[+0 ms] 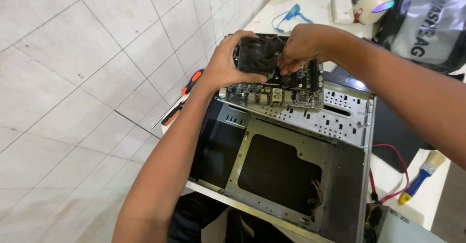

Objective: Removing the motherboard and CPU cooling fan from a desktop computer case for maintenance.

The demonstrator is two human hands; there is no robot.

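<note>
Hands grip fan on motherboard, case rim close.

The cooler fan is black and dusty grey, sitting on a dark motherboard dotted with silver and pale metal parts. The open computer case is bare silver-grey steel with a perforated pattern of small slots along its far side and a black inner panel. The table is white. At its left edge lies a screwdriver with an orange and black handle. Near the right edge sit a red cable and a brush with a blue and yellow handle. The floor tiles are off-white with dark grout lines.
</note>
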